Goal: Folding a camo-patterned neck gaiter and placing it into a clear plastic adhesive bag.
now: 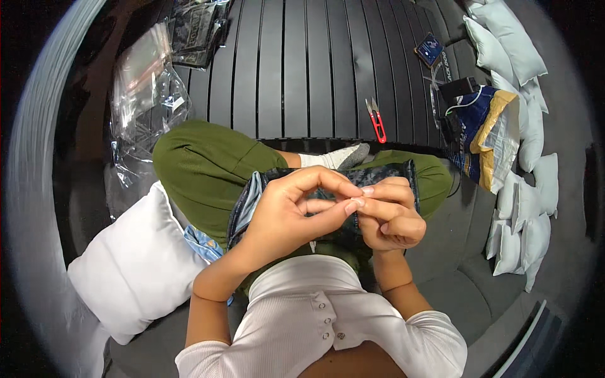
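White cushion (135, 264): lies uncovered to the left of the dark mottled fabric (398, 170), which is the landmark for all positions. Clear plastic bags (148, 82) lie beyond it, far left; no writing on them can be made out. Dark packs (194, 34) behind these carry pale lettering, partly lost in glare. Light-blue cloth (203, 244) sits just left of the landmark.

The landmark lies loose across the lap, neither folded nor bagged, its pale-blue inner side exposed at the left. Left hand (283, 211) and right hand (392, 217) are above it. Thumb and index finger of each hand are drawn toward a pinch, tips touching those of the other hand. Whether anything is held between them cannot be told.

Status, as judged: fingertip work is under way and unfinished; the amount remaining cannot be determined.

Red snips (377, 121) lie on the tabletop (271, 82) beyond the landmark, with no hand on them. Farther right, a small dark-blue box (429, 50) bears marks too small to read. The blue-and-tan bag (498, 138), right of the landmark, shows pale, creased lettering. Pale cushions (532, 195) lie farthest right, with no visible labels.
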`<state>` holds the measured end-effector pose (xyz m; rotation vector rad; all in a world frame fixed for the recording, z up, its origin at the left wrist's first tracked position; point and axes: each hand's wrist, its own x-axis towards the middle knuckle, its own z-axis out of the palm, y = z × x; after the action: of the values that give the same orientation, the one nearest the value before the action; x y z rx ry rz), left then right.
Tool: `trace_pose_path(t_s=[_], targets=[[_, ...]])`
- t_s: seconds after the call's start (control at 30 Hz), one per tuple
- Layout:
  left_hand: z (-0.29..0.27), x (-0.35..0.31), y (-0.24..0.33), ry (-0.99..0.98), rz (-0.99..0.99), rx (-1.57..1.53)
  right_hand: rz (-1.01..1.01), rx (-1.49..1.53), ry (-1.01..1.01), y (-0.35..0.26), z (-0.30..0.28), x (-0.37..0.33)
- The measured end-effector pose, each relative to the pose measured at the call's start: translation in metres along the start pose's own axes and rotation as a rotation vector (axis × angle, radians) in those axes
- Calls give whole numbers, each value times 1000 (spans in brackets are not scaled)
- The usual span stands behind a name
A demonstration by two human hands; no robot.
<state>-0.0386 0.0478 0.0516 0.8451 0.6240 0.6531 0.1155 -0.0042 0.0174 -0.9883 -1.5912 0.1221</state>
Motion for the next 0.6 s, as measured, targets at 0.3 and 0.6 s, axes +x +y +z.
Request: trace_pose_path(t_s=[0.3,0.6], targets=[[-4,-4,-11,90,630,646,-33,-160,-2,-3,-4,6],[6,0,-16,240,731,679,-166,-377,-135,-9,-7,12]])
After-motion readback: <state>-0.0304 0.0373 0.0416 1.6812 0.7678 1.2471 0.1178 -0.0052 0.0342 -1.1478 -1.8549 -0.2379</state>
